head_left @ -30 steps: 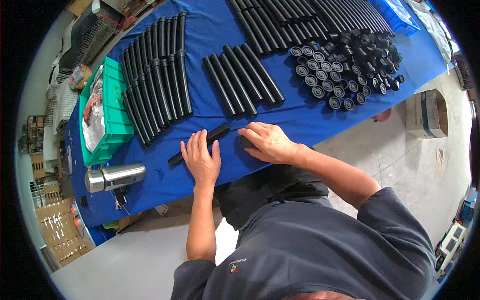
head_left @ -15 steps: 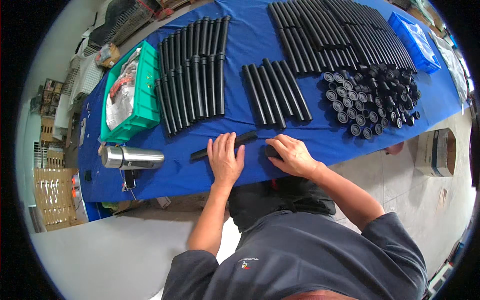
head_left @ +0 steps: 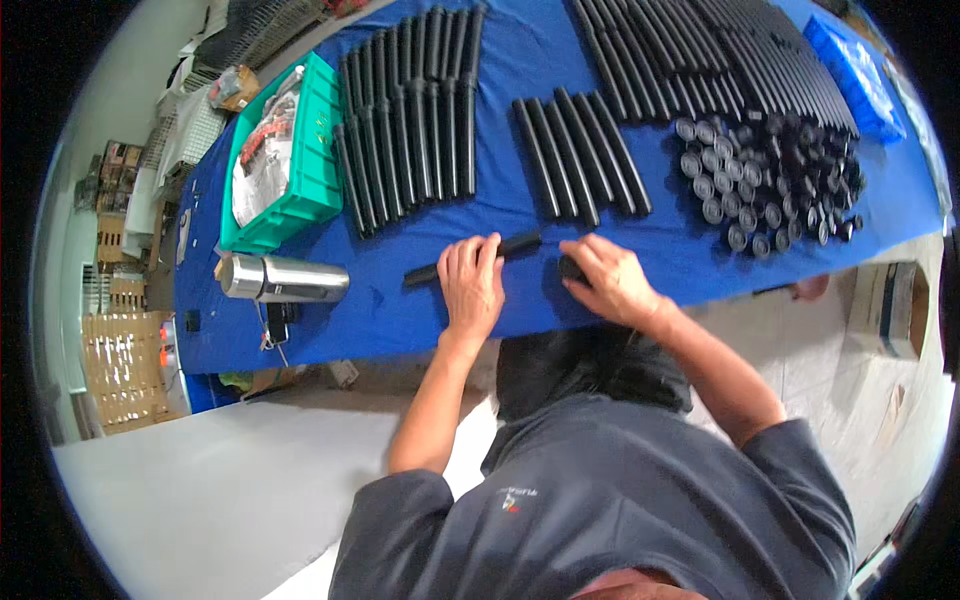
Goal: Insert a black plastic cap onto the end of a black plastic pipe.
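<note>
Now our left hand (head_left: pixel 470 285) lies flat over a smooth black tube (head_left: pixel 475 257); our right hand (head_left: pixel 608 280) stays cupped on a black cap (head_left: pixel 568 267) as before.

A workshop or small factory: long blue-covered table (head_left: pixel 640 250), rows of black tubes (head_left: pixel 410 110), stacked cartons (head_left: pixel 125 375).

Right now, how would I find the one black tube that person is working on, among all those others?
Start at the blue table and go to its near edge. There the left hand rests flat on a black tube. It lies alone and crosswise, while the other tubes lie in neat side-by-side rows farther back.
</note>
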A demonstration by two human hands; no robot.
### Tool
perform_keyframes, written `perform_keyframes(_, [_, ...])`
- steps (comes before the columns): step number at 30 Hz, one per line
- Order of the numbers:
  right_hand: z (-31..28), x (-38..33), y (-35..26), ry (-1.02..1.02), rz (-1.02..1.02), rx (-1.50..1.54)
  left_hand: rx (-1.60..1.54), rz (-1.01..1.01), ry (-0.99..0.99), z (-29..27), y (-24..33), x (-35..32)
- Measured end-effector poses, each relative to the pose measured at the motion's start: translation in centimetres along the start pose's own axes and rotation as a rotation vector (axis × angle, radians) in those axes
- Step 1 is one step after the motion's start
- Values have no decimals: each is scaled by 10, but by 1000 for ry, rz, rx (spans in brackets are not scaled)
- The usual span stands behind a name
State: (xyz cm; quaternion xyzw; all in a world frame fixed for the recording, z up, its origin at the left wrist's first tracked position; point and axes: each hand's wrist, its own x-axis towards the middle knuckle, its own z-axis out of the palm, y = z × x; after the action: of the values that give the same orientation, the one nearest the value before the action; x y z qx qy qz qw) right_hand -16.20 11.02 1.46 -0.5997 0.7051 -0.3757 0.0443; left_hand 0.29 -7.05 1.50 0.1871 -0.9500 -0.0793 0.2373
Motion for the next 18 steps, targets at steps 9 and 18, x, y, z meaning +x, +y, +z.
perform_keyframes(9, [3, -3, -2, 66, 86, -99, -218, 108, 117, -43, 12, -12])
perform_keyframes(18, [0, 0, 3, 73, 52, -63, -347, -16, 26, -55, 29, -13])
